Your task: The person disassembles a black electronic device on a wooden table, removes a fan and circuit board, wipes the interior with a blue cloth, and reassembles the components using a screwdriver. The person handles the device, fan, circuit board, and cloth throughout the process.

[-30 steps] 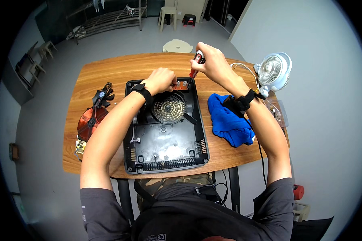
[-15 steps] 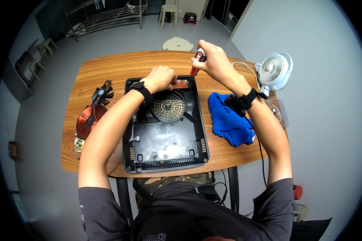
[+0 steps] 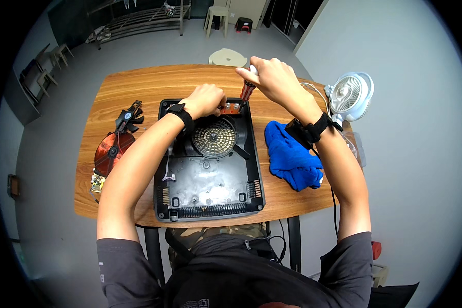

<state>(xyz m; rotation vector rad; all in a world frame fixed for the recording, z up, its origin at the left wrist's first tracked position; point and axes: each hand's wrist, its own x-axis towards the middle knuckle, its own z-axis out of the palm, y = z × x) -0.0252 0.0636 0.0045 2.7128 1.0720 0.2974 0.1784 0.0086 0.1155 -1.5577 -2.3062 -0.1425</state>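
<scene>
An opened black appliance housing [image 3: 210, 179] lies on the wooden table [image 3: 154, 84], with a round vent grille [image 3: 214, 138] in its far half. My left hand [image 3: 206, 100] rests at the housing's far edge, fingers closed on a small reddish-brown part [image 3: 230, 108]. My right hand [image 3: 269, 79] grips a screwdriver [image 3: 248, 88] with a red and black handle, held upright with its tip down beside that part. Both wrists wear black bands.
A blue cloth [image 3: 292, 156] lies right of the housing. A small white fan [image 3: 350, 95] stands at the table's right edge. A copper coil disc [image 3: 110, 151], a black fan [image 3: 130, 119] and a small circuit board [image 3: 97, 180] lie on the left. A stool [image 3: 228, 56] stands beyond the table.
Both hands stay at the housing's far edge with only slight shifts. The screwdriver remains upright in my right hand.
</scene>
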